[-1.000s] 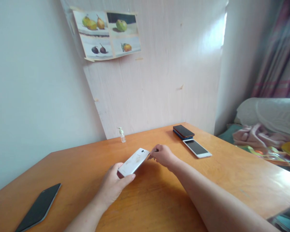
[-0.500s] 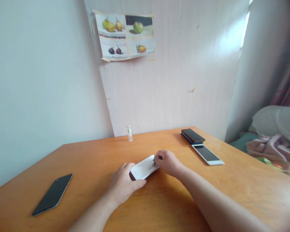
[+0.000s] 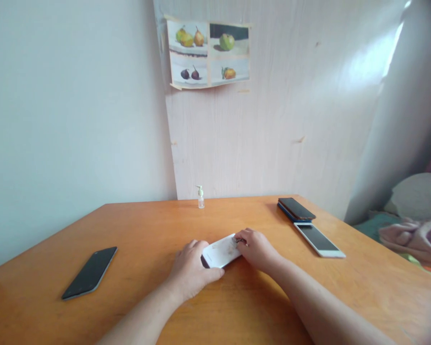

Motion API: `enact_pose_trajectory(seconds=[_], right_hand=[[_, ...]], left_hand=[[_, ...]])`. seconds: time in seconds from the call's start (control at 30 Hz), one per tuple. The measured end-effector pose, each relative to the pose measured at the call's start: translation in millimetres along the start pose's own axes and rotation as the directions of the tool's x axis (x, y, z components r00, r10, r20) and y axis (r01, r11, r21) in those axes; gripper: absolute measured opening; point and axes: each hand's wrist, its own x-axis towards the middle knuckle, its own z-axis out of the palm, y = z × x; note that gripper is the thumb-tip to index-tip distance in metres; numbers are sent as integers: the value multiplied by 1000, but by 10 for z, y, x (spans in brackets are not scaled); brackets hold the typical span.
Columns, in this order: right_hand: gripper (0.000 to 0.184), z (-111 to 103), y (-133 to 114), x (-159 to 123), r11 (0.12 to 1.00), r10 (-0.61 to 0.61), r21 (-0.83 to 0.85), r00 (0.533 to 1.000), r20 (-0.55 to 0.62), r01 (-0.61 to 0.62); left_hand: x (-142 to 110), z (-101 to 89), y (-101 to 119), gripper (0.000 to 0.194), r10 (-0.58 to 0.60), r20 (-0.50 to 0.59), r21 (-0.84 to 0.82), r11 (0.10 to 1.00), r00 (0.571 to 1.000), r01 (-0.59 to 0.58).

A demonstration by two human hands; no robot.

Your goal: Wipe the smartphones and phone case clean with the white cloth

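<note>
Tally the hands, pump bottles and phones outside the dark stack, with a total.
Hands: 2, left hand and right hand
Phones: 3, white-backed rectangular phone, white-framed black-screened phone, grey-edged black phone
Pump bottles: 1, clear bottle with pale pump
Total: 6

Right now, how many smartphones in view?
4 visible: white-backed smartphone in the left hand; black-screened smartphone at left; white-framed smartphone at right; dark smartphone just beyond it, atop a blue item, possibly a case or fifth phone.
</note>
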Motion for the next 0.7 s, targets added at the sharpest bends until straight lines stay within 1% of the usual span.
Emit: enact_pose_trajectory(seconds=[0.1,0.17,0.23,0.3,0.37,0.43,0.47,0.5,0.53,0.6,0.63,0.67,0.7], right_hand=[[26,-69,-19,-34,995,-14,-98,995,102,24],[34,-72,-34,-64,992,8,-123,990,139,9],[42,-49,-86,-107,993,-7,-118,985,174,28],[44,-26,-188,-164,991,-77,-89,971,225,100],[43,-16,-309,-223,977,-199,-19,941,273,212],[42,-18,-387,-258,951,-306,44,906,291,307],[41,-19,-390,-259,944,-325,49,900,290,325],[41,-18,-368,-248,948,-312,32,906,285,317],[41,-13,-322,-226,959,-271,-6,922,277,284],[43,3,-195,-166,980,-137,-104,959,248,167],[44,13,-137,-139,984,-68,-145,970,231,104],[45,22,-99,-120,984,-17,-172,975,220,56],[46,28,-88,-114,983,9,-182,976,217,32]], left_hand=[[4,21,-16,48,-2,-8,11,1000,1000,2],[5,38,-27,49,-7,-17,27,1000,1000,7],[6,56,-39,51,-13,-29,44,999,999,15],[5,69,-45,51,-14,-36,62,998,999,16],[3,73,-45,50,-16,-28,74,997,999,18],[0,70,-38,48,-21,-18,77,997,1000,22],[-1,68,-35,48,-23,-16,77,997,1000,24],[-2,67,-32,49,-24,-17,77,997,1000,25],[-3,67,-30,50,-23,-20,78,997,1000,25],[-7,75,-29,52,-14,-30,81,997,999,17],[-8,81,-28,54,-6,-35,81,997,999,9],[-10,89,-28,55,1,-41,82,997,999,3],[-11,96,-26,55,5,-48,85,996,999,-1]])
